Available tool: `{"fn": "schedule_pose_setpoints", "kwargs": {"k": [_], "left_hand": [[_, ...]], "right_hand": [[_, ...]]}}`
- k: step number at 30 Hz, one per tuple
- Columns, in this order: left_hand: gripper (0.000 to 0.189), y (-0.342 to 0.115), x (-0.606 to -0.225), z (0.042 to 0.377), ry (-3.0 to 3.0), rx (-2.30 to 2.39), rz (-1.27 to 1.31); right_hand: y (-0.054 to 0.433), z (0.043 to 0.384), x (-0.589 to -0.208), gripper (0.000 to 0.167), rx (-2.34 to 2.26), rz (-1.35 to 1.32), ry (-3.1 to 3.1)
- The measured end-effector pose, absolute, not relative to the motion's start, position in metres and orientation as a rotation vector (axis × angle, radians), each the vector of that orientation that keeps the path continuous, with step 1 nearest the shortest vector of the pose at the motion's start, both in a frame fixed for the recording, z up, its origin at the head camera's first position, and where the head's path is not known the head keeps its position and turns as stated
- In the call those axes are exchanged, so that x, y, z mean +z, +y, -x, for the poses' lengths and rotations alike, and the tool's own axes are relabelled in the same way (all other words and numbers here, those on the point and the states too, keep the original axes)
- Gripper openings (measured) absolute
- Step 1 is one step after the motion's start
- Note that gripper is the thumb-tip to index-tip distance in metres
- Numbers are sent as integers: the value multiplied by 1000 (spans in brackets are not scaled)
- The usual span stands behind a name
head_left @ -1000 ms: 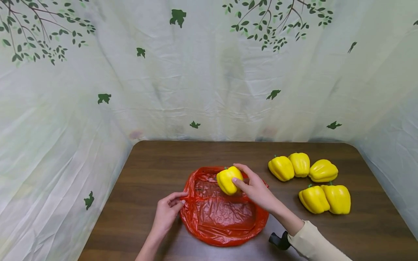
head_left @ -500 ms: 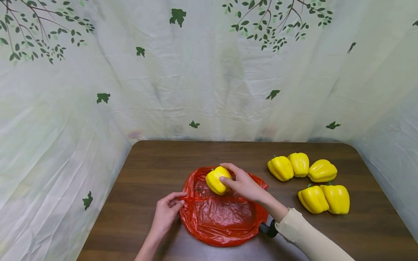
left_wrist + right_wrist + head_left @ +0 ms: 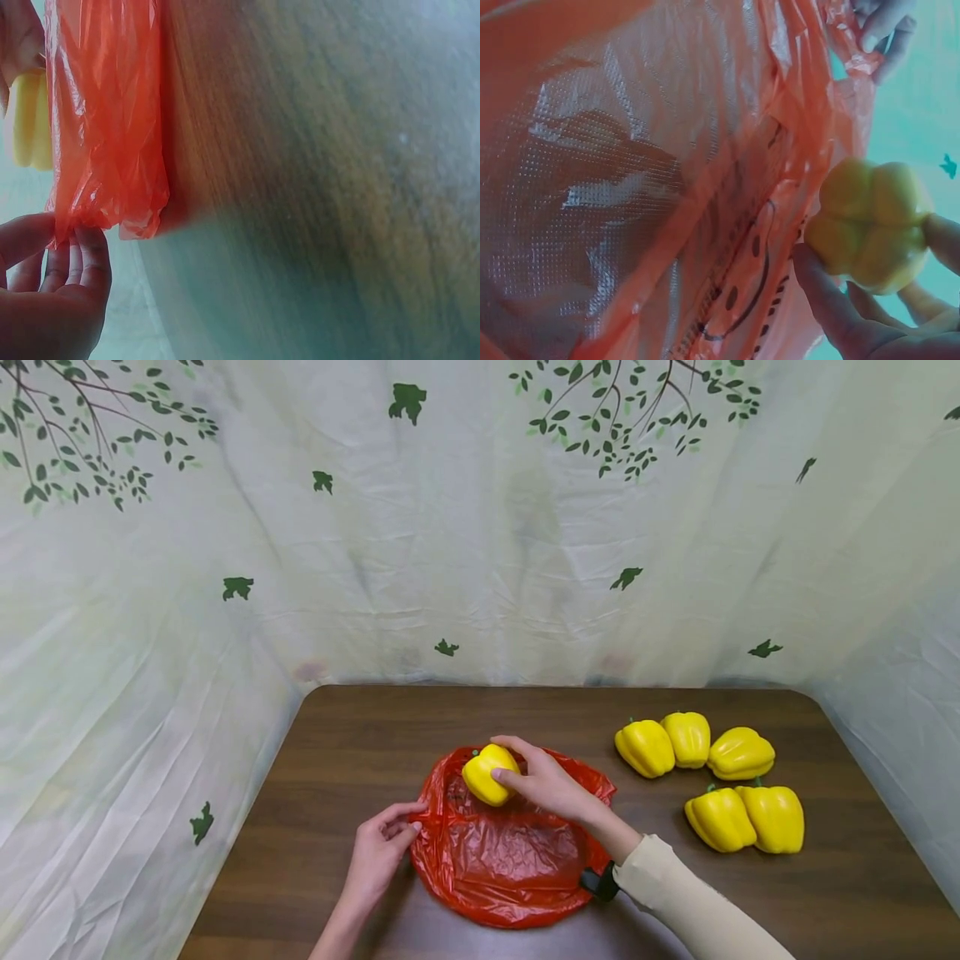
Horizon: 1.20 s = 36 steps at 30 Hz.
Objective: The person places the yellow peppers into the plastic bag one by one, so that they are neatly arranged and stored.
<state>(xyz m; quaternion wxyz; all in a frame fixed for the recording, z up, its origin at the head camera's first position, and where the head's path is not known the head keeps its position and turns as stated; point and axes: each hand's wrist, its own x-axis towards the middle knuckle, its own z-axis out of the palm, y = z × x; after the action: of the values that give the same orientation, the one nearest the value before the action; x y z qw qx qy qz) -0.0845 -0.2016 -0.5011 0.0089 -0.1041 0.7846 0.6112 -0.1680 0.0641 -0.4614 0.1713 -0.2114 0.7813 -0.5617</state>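
Observation:
A red plastic bag (image 3: pixel 517 860) lies on the table with its mouth spread wide in a ring. My left hand (image 3: pixel 380 852) pinches the bag's left rim between thumb and fingers; the left wrist view shows the gathered plastic (image 3: pixel 105 150) in that hand (image 3: pixel 56 277). Over the far left part of the bag's mouth, my right hand (image 3: pixel 543 781) grips a yellow bell pepper (image 3: pixel 483 777). Seen from the right wrist, the lobed underside of the pepper (image 3: pixel 870 225) faces the camera, with thumb and fingers around its sides.
Several more yellow bell peppers lie at the right: a back row (image 3: pixel 686 739) and a nearer pair (image 3: pixel 746 818). The brown wooden table (image 3: pixel 360 718) ends at a pale cloth backdrop (image 3: pixel 480 527) with leaf prints. A black device (image 3: pixel 600 883) sits at the right wrist.
My right hand has carried the bell pepper leftward across the bag's mouth, slowing over the last half second. The left hand keeps its hold on the rim.

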Motion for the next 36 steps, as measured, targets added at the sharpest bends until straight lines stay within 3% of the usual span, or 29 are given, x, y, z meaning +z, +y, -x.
{"fn": "schedule_pose_setpoints", "kwargs": {"k": [36], "left_hand": [[22, -200, -501, 81, 2430, 1942, 309]], "right_hand": [[34, 175, -496, 49, -1547, 487, 2354]]}}
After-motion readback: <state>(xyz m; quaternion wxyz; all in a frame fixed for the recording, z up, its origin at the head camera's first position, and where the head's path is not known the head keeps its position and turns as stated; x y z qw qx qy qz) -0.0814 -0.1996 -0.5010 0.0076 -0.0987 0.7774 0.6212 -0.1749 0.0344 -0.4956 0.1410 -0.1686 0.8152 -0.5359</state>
